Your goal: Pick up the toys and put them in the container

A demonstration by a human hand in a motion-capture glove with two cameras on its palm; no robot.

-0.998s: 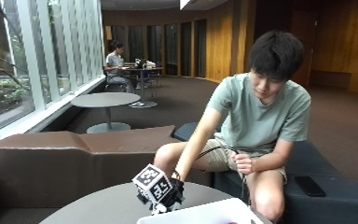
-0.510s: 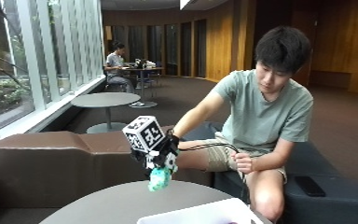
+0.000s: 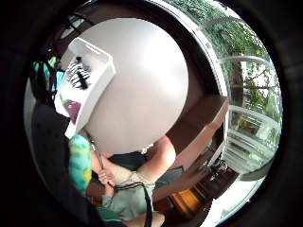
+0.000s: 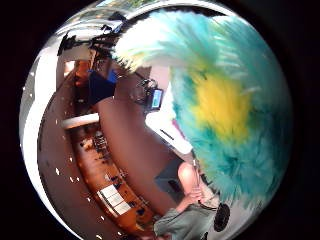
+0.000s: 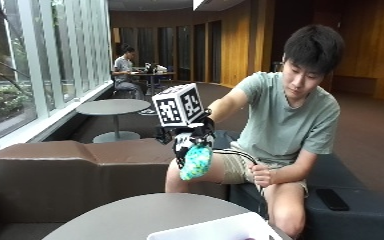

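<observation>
Round grey desk (image 5: 132, 215), lounge by tall windows. White container (image 5: 212, 231) at desk's near edge, holding small dark and purple items. Right-hand grip (image 5: 191, 137) raised well above desk, clasping fluffy teal-and-yellow toy (image 5: 196, 162), hanging below the fingers.

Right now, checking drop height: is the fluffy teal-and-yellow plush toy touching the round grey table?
Apart. The outside view shows the toy in the gloved right hand, clear air above the table.

Toy held high above the bench

The right hand (image 5: 191, 137) holds the toy (image 5: 196, 162) above the bench (image 5: 139, 216); the container (image 5: 212, 231) sits at the bench's 5 o'clock edge.
</observation>
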